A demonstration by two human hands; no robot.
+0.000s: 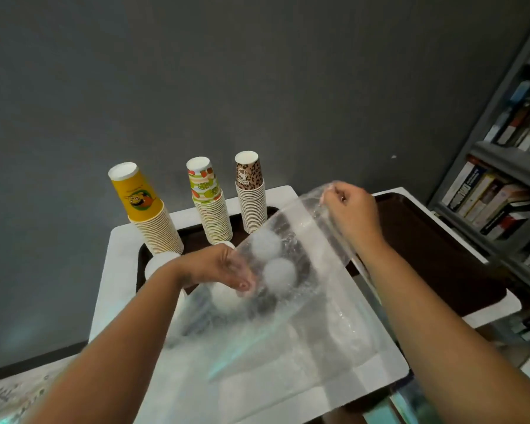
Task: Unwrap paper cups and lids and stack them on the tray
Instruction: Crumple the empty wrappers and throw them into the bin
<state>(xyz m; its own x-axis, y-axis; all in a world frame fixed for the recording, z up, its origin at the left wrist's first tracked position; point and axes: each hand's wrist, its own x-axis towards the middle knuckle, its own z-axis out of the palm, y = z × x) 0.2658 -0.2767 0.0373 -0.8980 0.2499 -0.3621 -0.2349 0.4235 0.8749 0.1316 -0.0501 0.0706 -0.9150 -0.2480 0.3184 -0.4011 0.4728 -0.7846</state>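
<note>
clear plastic wrap [291, 270] stretched between hands, left hand [218, 267] gripping near edge, right hand [351, 209] pinching far corner

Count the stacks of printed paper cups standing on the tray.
3, in a row along the tray's far edge: yellow stack on the left, fruit-print stack in the middle, leopard-print stack on the right. The clear plastic bag may hide others.

Three cup stacks [210, 203] on tray [426, 240]
</note>
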